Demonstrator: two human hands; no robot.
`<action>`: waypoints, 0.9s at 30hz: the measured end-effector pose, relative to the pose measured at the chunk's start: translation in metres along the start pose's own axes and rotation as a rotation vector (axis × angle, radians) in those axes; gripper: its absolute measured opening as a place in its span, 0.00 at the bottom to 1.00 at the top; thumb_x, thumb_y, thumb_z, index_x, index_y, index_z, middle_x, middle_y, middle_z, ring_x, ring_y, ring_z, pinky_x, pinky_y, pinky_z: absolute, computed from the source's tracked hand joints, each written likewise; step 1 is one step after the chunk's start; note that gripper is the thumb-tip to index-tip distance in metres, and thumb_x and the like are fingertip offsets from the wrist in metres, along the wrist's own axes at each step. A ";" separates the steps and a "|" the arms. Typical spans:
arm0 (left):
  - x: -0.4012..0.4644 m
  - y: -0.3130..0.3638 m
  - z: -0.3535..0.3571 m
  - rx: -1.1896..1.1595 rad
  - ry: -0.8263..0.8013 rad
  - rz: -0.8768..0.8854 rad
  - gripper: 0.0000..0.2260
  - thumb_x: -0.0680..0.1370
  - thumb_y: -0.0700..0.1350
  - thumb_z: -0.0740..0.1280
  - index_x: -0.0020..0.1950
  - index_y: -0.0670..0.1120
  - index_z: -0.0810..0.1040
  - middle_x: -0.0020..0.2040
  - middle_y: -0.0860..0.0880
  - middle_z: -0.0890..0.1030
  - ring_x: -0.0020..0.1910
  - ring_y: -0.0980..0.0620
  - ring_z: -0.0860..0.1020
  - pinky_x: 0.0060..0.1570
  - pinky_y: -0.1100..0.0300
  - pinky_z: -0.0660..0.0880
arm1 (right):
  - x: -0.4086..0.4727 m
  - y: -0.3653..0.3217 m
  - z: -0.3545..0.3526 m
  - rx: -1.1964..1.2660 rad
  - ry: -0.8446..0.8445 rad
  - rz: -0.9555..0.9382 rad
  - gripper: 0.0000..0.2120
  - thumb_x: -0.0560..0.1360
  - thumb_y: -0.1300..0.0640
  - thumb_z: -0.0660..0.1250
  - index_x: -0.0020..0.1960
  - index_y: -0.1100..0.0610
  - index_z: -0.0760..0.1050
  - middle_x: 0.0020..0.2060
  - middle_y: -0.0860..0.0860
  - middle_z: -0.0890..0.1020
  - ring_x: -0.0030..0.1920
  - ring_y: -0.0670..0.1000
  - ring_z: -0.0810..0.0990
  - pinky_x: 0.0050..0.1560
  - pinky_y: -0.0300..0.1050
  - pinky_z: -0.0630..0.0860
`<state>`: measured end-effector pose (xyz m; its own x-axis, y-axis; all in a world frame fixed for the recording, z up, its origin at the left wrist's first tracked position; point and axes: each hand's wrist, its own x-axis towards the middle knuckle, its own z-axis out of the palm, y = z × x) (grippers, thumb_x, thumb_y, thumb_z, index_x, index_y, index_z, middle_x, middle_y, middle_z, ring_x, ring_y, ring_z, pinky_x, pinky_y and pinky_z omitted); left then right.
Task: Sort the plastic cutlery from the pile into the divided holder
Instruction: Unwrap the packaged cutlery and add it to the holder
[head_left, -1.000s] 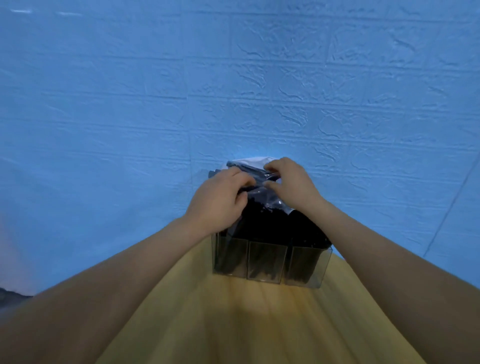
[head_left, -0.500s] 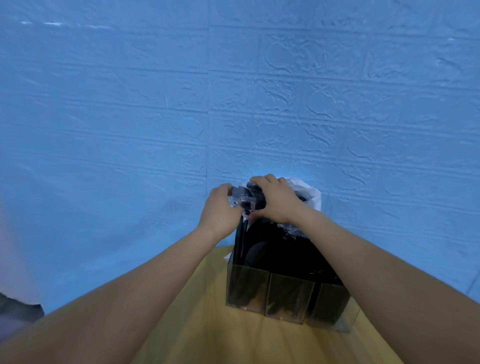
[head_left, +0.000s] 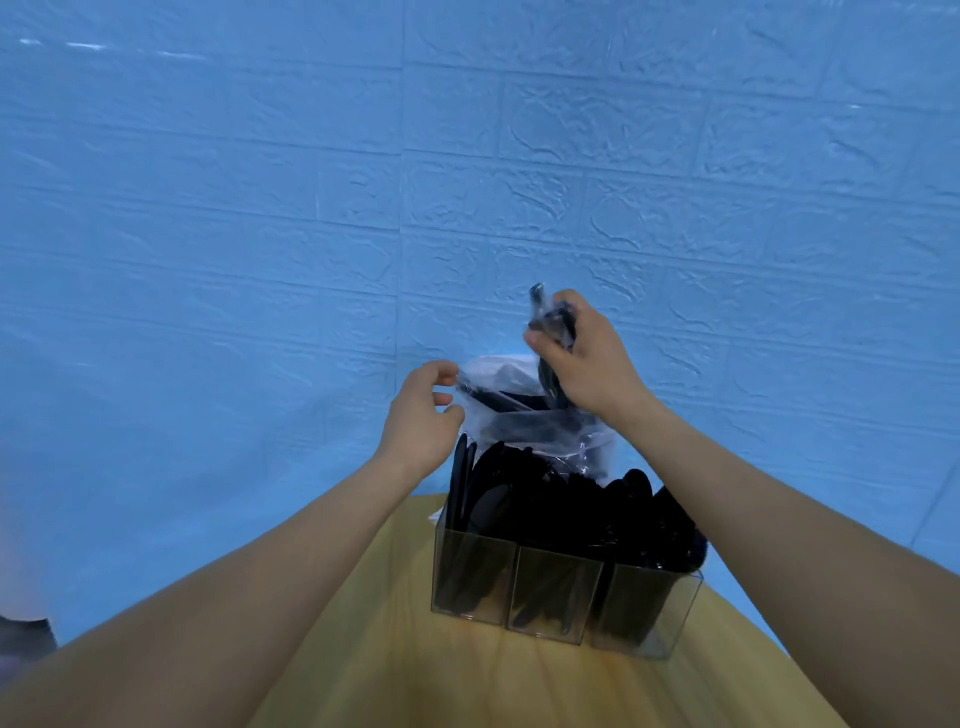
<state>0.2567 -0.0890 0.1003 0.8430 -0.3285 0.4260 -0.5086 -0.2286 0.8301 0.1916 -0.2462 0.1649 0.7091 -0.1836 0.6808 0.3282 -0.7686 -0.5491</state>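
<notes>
- Head view: the right hand (head_left: 592, 358) grips a few wrapped black pieces (head_left: 551, 325) above the divided holder (head_left: 561, 587); the left hand (head_left: 423, 415) pinches the clear bag (head_left: 524, 410) behind the holder.
- Risk: a snagged wrapper could drag the bag over or spill cutlery onto the counter (head_left: 467, 675).
- Half a second ago both hands were together at the bag; the right has since lifted.
</notes>
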 end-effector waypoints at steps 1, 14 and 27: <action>-0.001 0.002 0.000 0.049 0.018 0.012 0.20 0.77 0.35 0.62 0.67 0.46 0.67 0.64 0.50 0.68 0.56 0.54 0.72 0.48 0.63 0.69 | 0.002 -0.006 -0.005 0.056 0.035 0.003 0.09 0.76 0.61 0.67 0.45 0.53 0.66 0.39 0.55 0.75 0.38 0.50 0.70 0.38 0.33 0.65; -0.085 0.049 -0.021 0.070 -0.055 0.154 0.10 0.78 0.38 0.62 0.58 0.46 0.74 0.53 0.50 0.74 0.45 0.57 0.74 0.48 0.66 0.70 | -0.071 -0.100 -0.064 -0.006 -0.139 0.065 0.07 0.74 0.60 0.69 0.47 0.60 0.71 0.36 0.47 0.75 0.36 0.44 0.72 0.39 0.36 0.67; -0.266 -0.028 -0.044 0.019 -0.166 -0.144 0.12 0.77 0.38 0.65 0.59 0.47 0.71 0.50 0.49 0.74 0.44 0.57 0.73 0.47 0.67 0.68 | -0.248 -0.105 0.020 -0.499 -0.569 0.246 0.27 0.71 0.48 0.72 0.65 0.53 0.66 0.57 0.51 0.74 0.58 0.52 0.71 0.57 0.47 0.70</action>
<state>0.0544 0.0456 -0.0204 0.8673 -0.4375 0.2373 -0.3899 -0.3010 0.8703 -0.0060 -0.1083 0.0443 0.9790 -0.1462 0.1423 -0.1023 -0.9552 -0.2777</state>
